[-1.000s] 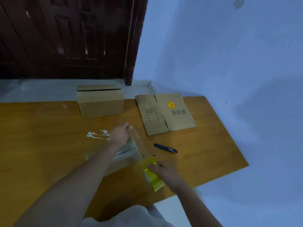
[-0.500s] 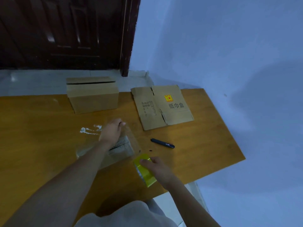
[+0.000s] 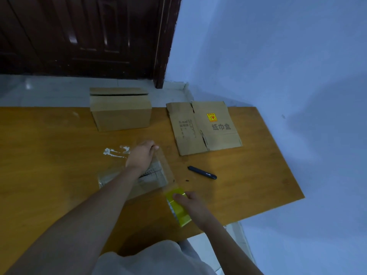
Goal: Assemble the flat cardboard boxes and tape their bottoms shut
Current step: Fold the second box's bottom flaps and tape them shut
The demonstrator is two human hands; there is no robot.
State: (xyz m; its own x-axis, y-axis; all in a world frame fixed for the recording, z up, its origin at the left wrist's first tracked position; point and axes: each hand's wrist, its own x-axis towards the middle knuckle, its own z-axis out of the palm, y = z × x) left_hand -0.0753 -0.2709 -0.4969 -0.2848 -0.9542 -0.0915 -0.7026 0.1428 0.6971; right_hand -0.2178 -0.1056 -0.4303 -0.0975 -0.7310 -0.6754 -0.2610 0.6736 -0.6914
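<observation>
The person's right hand [image 3: 191, 203] is wrapped around a yellow tape roll [image 3: 178, 207], holding it just above the near edge of the wooden table [image 3: 258, 175]. A strip of clear tape [image 3: 165, 167] runs from the roll up and away to the left hand [image 3: 142, 156], whose fingers are curled down, pinning the strip's far end onto the cardboard box [image 3: 137, 179] under it. That box lies beneath the left wrist and forearm, its upper face already shiny with tape; how its flaps sit is hard to tell through the glare.

Just right of the stretched tape, a dark pen [image 3: 202, 172] lies on the table, apart from both hands. Beyond the pen is a flat cardboard box [image 3: 204, 128] with printed characters and a yellow label. Straight past the left hand stands an assembled box [image 3: 121, 112] near the table's far edge, well apart from the grip. White smears [image 3: 115, 151] mark the wood just left of the left hand's knuckles.
</observation>
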